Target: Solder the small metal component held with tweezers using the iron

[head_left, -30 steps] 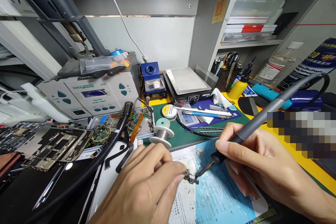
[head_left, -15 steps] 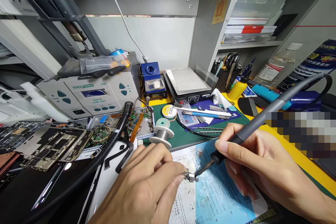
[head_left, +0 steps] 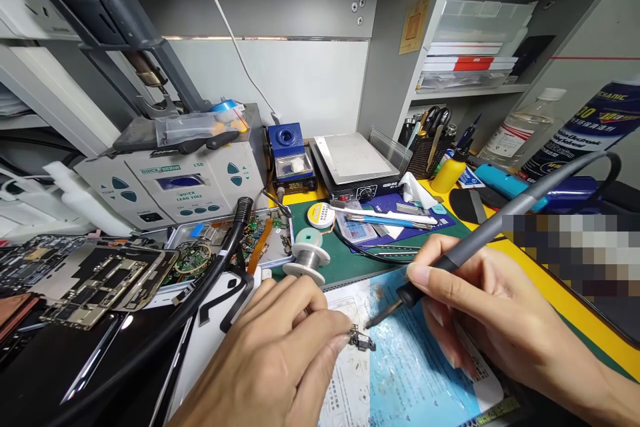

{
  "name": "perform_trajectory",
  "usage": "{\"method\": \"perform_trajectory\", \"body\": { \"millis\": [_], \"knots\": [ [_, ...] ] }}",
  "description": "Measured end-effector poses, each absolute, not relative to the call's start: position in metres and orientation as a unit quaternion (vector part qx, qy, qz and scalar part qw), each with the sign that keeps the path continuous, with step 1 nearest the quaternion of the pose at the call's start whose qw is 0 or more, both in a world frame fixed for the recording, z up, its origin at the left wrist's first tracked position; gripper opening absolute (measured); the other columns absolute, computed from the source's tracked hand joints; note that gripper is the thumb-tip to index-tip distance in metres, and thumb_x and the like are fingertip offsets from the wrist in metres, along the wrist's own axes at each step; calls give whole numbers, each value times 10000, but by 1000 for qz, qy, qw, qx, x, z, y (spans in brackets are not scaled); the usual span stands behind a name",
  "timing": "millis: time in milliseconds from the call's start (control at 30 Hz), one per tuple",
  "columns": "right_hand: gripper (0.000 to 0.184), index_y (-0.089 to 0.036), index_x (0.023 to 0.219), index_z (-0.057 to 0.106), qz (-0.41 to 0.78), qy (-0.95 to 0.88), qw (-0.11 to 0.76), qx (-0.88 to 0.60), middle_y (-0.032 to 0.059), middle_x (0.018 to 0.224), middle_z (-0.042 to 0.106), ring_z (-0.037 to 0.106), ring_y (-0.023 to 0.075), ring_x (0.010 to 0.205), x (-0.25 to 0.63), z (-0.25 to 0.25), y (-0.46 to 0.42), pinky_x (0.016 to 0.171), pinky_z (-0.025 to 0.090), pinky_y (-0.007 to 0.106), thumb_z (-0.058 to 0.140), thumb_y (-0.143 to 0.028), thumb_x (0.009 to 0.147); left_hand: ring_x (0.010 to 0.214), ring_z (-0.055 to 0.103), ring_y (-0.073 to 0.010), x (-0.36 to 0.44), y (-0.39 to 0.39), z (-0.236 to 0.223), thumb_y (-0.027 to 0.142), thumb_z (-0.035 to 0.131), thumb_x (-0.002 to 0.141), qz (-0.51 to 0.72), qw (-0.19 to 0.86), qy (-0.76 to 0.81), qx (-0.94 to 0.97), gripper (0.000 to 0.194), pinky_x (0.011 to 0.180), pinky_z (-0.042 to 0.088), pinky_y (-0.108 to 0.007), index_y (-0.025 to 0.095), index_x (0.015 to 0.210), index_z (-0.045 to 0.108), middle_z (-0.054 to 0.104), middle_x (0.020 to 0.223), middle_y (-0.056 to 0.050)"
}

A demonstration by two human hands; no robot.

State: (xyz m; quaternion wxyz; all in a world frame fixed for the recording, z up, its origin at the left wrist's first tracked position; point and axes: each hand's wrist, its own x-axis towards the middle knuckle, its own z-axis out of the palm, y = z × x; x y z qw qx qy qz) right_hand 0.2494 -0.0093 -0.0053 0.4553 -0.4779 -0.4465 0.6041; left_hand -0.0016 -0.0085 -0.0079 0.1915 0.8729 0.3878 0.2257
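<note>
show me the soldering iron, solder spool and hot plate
soldering iron [head_left: 500, 227], head view, on the grey handle
solder spool [head_left: 309, 257], head view, on the wound wire
hot plate [head_left: 353, 157], head view, on the metal top

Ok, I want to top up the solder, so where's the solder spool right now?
In the head view, the solder spool sits on the green mat, just above the left hand and right of the metal parts tray.

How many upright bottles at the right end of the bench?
2: a clear plastic bottle with a red-striped label, far right, and a yellow squeeze bottle beside the black mesh pen cup. More could hide behind the blue-and-black aerosol can.
</note>
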Motion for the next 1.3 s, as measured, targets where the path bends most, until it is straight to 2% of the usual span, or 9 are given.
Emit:
{"method": "perform_trajectory", "body": {
  "millis": [233,333,433,600,767,900,1033,1200,1300],
  "knots": [
    [263,-229,688,605,614,-426,454,-485,-69,415,574,506,121,246,254,-10,-6,250,383,148,818,-322,811,859,547,-185,-5,-11,-8,94,439,1019,229,192,386,873,333,794,484,-338,279,1158,679,567,940,-13],
    [326,-228,668,562,599,-434,436,-513,-61,383,565,456,108,221,252,-8,-5,248,350,146,845,-348,774,916,580,-202,-3,-11,-10,146,499,1016,230,192,413,860,219,823,506,-342,241,1058,693,609,982,-28],
    [322,-228,671,574,592,-435,434,-522,-56,389,569,457,113,226,251,-7,-6,246,347,153,857,-359,753,870,587,-199,-1,-11,-15,150,542,983,257,195,402,857,200,776,495,-335,259,988,709,607,933,-16],
    [219,-232,722,672,603,-441,434,-504,-53,412,583,461,95,229,255,-10,-7,254,331,125,842,-355,784,902,609,-193,0,-12,-11,136,577,956,242,242,425,838,193,828,489,-345,282,958,702,639,940,10],
    [252,-238,722,706,622,-417,435,-500,-27,407,599,506,130,249,257,-8,-5,247,351,145,888,-409,756,950,627,-165,-1,-13,-2,99,597,945,237,264,437,826,186,939,463,-346,270,943,669,672,981,50],
    [266,-225,738,748,622,-430,426,-497,9,415,621,546,130,281,256,-3,-5,299,396,147,902,-442,747,952,636,-175,-1,-12,-3,108,588,951,252,273,419,828,203,930,480,-357,276,962,701,678,971,40],
    [295,-222,697,745,601,-431,426,-520,16,398,606,528,126,265,253,-2,-8,292,392,151,923,-457,716,911,624,-193,0,-10,-9,118,548,953,236,267,404,842,241,920,515,-396,260,878,727,656,933,5],
    [324,-217,677,739,572,-424,452,-537,-11,398,559,511,131,240,252,-3,-9,252,387,166,932,-476,690,926,648,-159,-3,-17,-10,88,500,949,281,242,419,829,222,853,555,-296,243,859,630,651,942,15],
    [327,-213,649,719,571,-408,467,-538,-7,417,569,524,139,245,253,-2,-7,249,399,174,932,-458,689,1042,661,-180,-5,-22,-11,55,520,844,299,174,421,839,243,974,546,-305,254,927,633,665,1004,8]
  ]
}}
